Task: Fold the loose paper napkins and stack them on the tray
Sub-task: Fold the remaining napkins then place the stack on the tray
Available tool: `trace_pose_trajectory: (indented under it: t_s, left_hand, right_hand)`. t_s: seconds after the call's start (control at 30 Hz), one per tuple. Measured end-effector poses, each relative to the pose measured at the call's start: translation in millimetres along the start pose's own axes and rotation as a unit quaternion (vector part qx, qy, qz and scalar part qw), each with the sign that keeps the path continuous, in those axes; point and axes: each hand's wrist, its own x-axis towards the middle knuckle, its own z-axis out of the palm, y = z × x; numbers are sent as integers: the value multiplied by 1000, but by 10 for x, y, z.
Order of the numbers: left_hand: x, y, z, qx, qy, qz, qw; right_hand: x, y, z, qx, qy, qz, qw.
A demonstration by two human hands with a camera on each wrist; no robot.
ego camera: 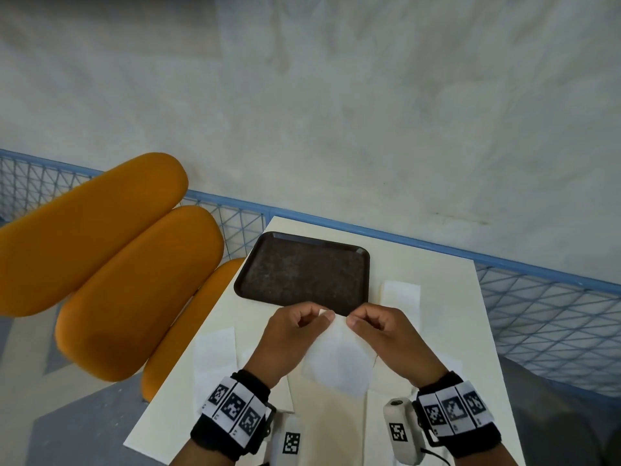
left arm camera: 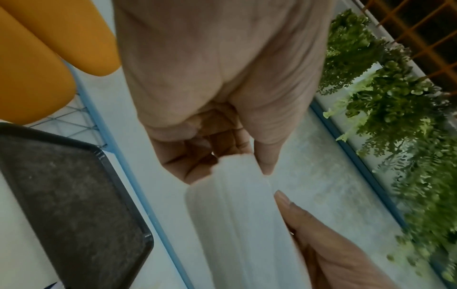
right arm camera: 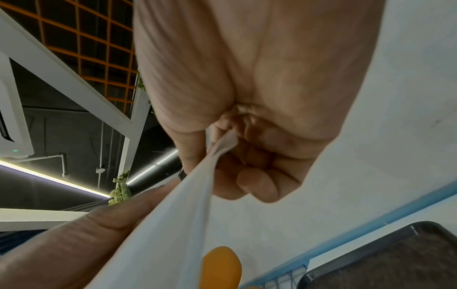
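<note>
A white paper napkin hangs above the table in front of me, held up by its top edge. My left hand pinches that edge on the left and my right hand pinches it on the right, the fingertips almost touching. The left wrist view shows the napkin between my thumb and curled fingers. The right wrist view shows the napkin pinched in that hand as well. A dark brown tray with nothing on it lies just beyond my hands. Loose napkins lie flat on the table: one right of the tray, another at the left.
The white table is small, with its left edge near an orange padded seat. A blue mesh railing runs behind the table and along its right side. Green plants hang overhead in the left wrist view.
</note>
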Motion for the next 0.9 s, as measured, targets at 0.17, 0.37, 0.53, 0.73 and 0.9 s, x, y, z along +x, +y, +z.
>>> trace_pose_trajectory:
  t_s: [0.17,0.37,0.53,0.73,0.9]
  left_hand:
    - [80,65,146,35,7,11,999]
    - [177,33,248,-54,91,-47,993]
    - [283,13,492,-68,89,-71,991]
    - [372,-119,673,-111,90,-117,983]
    - [167,-667,415,-71,61,-219,971]
  right_hand:
    - [95,78,-102,-26,-33,-38,998]
    - [110,305,-286,17,22,0,1000]
    - [-104,588,-234,183,103,77,975]
    - [-81,1053,-203,186,111,126,968]
    - [362,1732,-671,109,264,202,937]
